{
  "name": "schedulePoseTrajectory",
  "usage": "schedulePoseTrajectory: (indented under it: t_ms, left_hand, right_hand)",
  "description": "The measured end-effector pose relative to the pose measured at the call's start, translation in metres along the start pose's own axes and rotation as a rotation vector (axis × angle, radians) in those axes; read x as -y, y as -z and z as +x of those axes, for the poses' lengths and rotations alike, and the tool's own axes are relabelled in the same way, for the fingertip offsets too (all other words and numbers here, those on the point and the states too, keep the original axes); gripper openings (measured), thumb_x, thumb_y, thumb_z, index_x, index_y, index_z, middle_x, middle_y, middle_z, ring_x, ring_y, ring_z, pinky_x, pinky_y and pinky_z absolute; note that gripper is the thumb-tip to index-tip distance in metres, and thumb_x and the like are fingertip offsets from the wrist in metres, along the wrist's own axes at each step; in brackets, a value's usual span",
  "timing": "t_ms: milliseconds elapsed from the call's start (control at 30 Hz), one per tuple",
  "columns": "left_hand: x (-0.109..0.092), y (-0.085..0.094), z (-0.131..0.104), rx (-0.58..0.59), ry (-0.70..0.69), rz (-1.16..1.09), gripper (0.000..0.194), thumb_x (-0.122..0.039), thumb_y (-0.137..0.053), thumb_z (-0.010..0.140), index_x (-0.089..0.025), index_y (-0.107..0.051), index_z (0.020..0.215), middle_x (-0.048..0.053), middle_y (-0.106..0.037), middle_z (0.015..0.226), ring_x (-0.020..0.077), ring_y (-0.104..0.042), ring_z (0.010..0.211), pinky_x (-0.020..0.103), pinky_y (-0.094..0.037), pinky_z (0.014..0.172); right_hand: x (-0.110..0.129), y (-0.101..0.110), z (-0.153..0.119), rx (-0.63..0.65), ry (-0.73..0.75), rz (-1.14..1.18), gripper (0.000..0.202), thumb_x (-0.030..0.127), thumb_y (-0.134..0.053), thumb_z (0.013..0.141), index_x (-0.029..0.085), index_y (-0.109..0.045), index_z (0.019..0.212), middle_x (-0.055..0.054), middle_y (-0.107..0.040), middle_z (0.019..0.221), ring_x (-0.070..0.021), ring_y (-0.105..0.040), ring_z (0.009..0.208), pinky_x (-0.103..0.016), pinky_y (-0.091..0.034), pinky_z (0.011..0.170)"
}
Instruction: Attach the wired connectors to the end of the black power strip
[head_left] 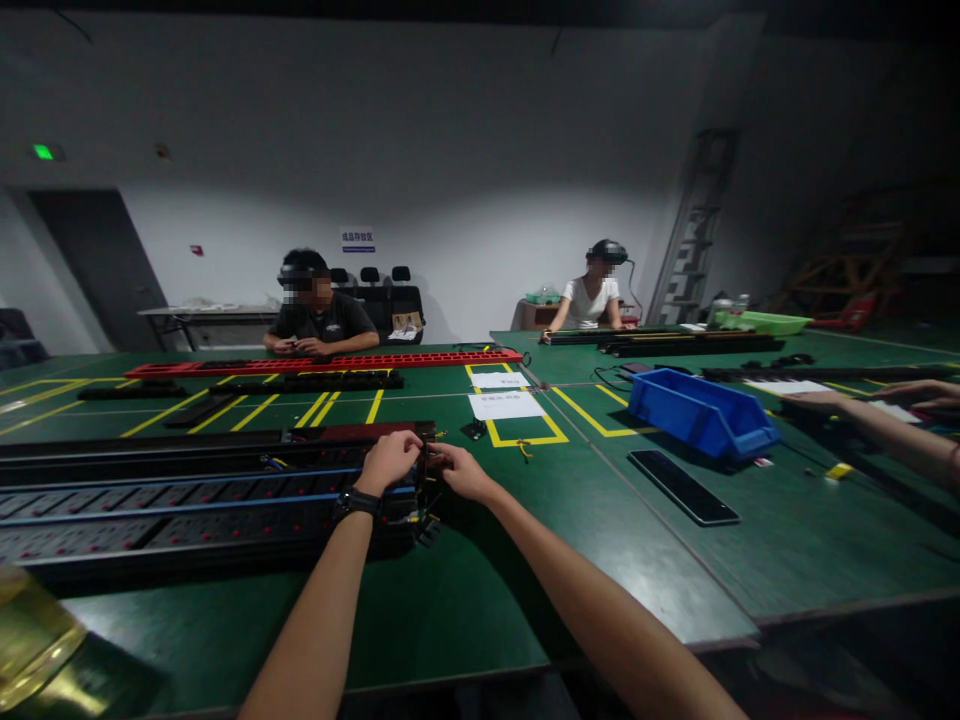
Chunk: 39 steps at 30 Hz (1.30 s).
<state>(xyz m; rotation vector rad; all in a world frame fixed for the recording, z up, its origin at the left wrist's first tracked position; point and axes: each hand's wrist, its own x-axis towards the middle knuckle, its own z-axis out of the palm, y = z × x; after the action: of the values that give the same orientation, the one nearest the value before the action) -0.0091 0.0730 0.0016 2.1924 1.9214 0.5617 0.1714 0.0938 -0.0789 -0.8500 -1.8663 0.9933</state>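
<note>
Fingers of L hand [391, 458] & R hand [459, 470] curled at black strip assembly's [225, 495] end, ctr frame; pinch unclear.

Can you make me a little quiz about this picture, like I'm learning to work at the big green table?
1. Pick one. Which of these lies near the blue bin?
A) a teddy bear
B) a black phone
C) a spoon

2. Fill the gap. The person wears a black ____ just above the left hand.

3. True or false? The right hand is at one end of the long black unit.

Key: 1. B; 2. watch; 3. true.
</note>
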Motion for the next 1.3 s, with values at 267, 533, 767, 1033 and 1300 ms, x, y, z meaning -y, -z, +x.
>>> schedulePoseTrajectory:
  t_ms: [267, 533, 767, 1033, 1300]
  left_hand:
    - [-0.002, 0.012, -0.006, -0.011, 0.003, 0.013, 0.029, -0.025, -0.050, 0.093, -0.027, -0.076, 0.106, 0.004, -0.081, 0.107, 0.0207, -0.074, 0.103, 0.028, -0.053, 0.091]
    - [-0.018, 0.035, -0.033, -0.062, 0.108, 0.143, 0.029, -0.033, -0.043, 0.097, -0.025, -0.070, 0.097, 0.010, -0.078, 0.100, 0.0278, -0.074, 0.094, 0.034, -0.052, 0.081]
    - [-0.015, 0.033, -0.039, -0.047, 0.131, 0.193, 0.030, -0.031, -0.042, 0.096, -0.026, -0.071, 0.097, 0.010, -0.077, 0.099, 0.0293, -0.074, 0.096, 0.037, -0.053, 0.085]
    - [-0.007, 0.029, -0.040, -0.029, 0.137, 0.181, 0.030, -0.030, -0.040, 0.095, -0.025, -0.070, 0.096, 0.011, -0.077, 0.101, 0.0303, -0.073, 0.098, 0.039, -0.053, 0.085]
    - [-0.004, 0.028, -0.040, -0.027, 0.133, 0.166, 0.029, -0.031, -0.041, 0.093, -0.026, -0.070, 0.096, 0.010, -0.078, 0.101, 0.0302, -0.073, 0.098, 0.038, -0.053, 0.085]
  right_hand:
    - [0.001, 0.003, -0.001, 0.004, -0.017, 0.117, 0.074, -0.002, -0.047, 0.065, 0.020, -0.070, 0.132, -0.007, -0.078, 0.113, -0.0213, -0.074, 0.103, -0.036, -0.059, 0.093]
    - [0.003, 0.006, -0.002, -0.099, -0.109, -0.087, 0.057, 0.001, -0.053, 0.075, 0.019, -0.073, 0.125, -0.008, -0.077, 0.116, -0.0211, -0.073, 0.101, -0.033, -0.057, 0.091]
    - [0.019, 0.051, -0.015, -0.366, -0.304, -0.729, 0.031, 0.027, -0.051, 0.099, 0.023, -0.075, 0.117, -0.010, -0.076, 0.104, -0.0229, -0.069, 0.093, -0.032, -0.051, 0.085]
    - [0.007, 0.109, -0.044, -0.498, -0.639, -1.173, 0.038, 0.039, -0.054, 0.099, 0.013, -0.075, 0.118, -0.024, -0.064, 0.123, -0.0361, -0.059, 0.119, -0.043, -0.048, 0.091]
    - [-0.001, 0.104, -0.041, -0.324, -0.487, -1.165, 0.037, 0.019, -0.043, 0.102, 0.017, -0.079, 0.112, -0.018, -0.070, 0.115, -0.0290, -0.062, 0.109, -0.035, -0.046, 0.087]
